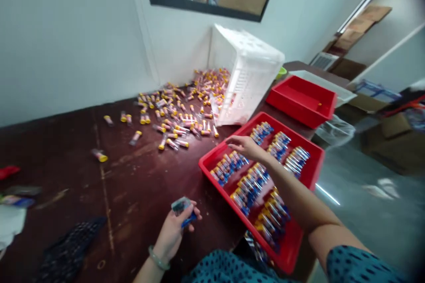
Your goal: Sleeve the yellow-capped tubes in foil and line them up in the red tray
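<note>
My left hand, with a bangle at the wrist, is closed on a small flat teal-and-blue packet above the table; its exact kind is blurred. Over the red tray reaches my right hand, its fingers stretched to the left and nothing visible in them. Beneath and beside it lie rows of small clear tubes with blue labels, some showing yellow caps. My right forearm hides part of the tray. Farther back, many loose tubes with yellow caps and pink contents are scattered on the table.
A white plastic basket lies tipped on its side, loose tubes spilling from it. Behind the tray is a second red tray. Dark patterned cloth lies at the front left of the brown table. Cardboard boxes stand at right.
</note>
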### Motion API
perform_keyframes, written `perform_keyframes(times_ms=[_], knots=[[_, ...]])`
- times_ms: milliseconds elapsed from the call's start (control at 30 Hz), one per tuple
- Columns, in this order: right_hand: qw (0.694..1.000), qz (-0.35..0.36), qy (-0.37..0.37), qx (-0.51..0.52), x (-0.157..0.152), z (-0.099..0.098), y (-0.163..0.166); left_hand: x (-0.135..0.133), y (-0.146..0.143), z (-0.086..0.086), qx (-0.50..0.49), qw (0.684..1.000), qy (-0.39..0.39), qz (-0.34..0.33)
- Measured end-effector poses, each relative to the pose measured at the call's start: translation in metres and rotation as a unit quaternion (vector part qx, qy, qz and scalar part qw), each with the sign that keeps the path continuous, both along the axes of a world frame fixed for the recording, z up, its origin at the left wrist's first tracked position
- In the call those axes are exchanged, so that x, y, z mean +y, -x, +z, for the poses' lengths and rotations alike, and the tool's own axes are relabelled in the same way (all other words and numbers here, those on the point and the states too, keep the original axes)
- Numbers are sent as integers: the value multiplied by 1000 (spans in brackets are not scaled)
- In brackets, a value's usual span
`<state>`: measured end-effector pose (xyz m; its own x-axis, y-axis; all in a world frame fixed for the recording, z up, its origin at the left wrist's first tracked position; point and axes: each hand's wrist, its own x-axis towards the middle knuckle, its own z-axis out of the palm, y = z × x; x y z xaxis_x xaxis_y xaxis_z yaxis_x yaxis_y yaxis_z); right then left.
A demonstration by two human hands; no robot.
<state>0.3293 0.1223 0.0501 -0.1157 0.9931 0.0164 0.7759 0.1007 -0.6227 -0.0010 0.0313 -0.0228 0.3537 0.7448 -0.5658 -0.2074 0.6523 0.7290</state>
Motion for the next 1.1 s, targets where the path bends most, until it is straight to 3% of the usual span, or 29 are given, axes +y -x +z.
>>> perform_keyframes(times_ms=[100,167,233,333,500,667,800,933,1100], knots=[[996,78,7,-32,75,-12,81,3,0,-2,-3,999,-7,37],[994,98,11,-44,108,-24,128,5,2,1,-20,998,-1,64],[994,96,12,-49,128,-37,160,7,6,5,-31,996,1,86],[996,79,20,-44,134,-49,174,11,18,11,-17,991,-34,127],[995,89,43,0,106,-50,149,17,37,13,-11,977,-62,204],[970,219,-45,95,26,-29,152,16,21,8,-42,983,-78,163],[956,265,-33,123,-24,-21,166,9,2,12,-10,979,-116,167],[956,255,-14,145,-34,-24,163,2,4,20,-22,979,-101,174],[954,252,-16,163,-37,-24,155,-3,13,22,-29,990,-95,100]])
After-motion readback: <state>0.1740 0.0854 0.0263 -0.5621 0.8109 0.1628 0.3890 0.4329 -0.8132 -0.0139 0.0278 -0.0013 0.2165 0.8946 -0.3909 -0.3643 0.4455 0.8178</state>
